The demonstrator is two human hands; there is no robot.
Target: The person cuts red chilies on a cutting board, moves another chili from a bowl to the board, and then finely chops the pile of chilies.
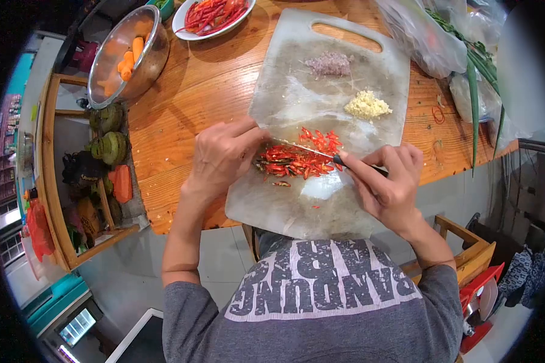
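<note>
A knife lies across a heap of chopped red chilies on the white cutting board. My right hand is closed around its dark handle. At the blade's far end, my left hand has its fingers pinched together on the tip. Some chili pieces sit beyond the blade, and the larger part of the heap is on the near side. Farther up the board are a pile of minced garlic and a pile of chopped shallots.
A metal bowl with carrots stands at the table's left, beside a white plate of red chilies. Plastic bags and green onions lie at the right. A wooden crate holds vegetables below left.
</note>
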